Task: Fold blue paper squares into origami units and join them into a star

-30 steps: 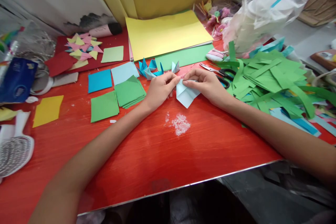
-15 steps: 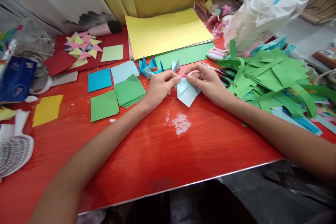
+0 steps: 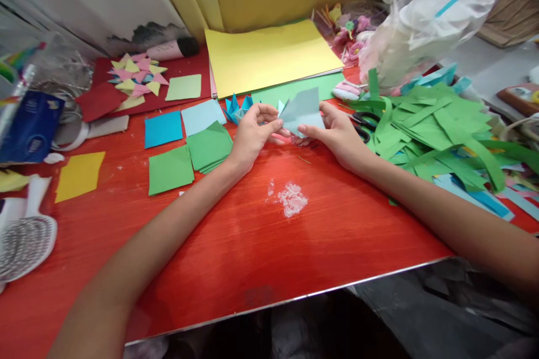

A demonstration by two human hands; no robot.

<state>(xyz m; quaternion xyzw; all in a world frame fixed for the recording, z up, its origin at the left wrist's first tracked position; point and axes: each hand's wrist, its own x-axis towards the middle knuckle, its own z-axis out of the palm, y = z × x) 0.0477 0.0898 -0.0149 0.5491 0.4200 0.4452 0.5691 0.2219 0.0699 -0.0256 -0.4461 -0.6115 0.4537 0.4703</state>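
A light blue sheet of folded paper (image 3: pixel 304 112) is held up above the table between my two hands. My left hand (image 3: pixel 257 133) pinches its left corner between thumb and fingers. On the other side, my right hand (image 3: pixel 332 133) grips the lower right part, thumb in front and fingers partly hidden behind. Just behind my left hand stand blue folded paper pieces (image 3: pixel 236 107). Left of that hand lie a stack of green paper squares (image 3: pixel 209 145), a single-looking green pile (image 3: pixel 170 170), a blue square (image 3: pixel 164 129) and a pale blue square (image 3: pixel 202 116).
Black-handled scissors (image 3: pixel 362 126) lie right of my right hand, beside a heap of green paper strips (image 3: pixel 442 129). Large yellow sheets (image 3: pixel 273 59) rest at the back. A paper star ornament (image 3: pixel 138 74) sits back left; a white hairbrush (image 3: pixel 27 241) lies at far left.
The light blue paper has been lifted and turned, its point no longer facing down toward me. My right hand's fingers have shifted to its lower right side. The view has moved slightly.
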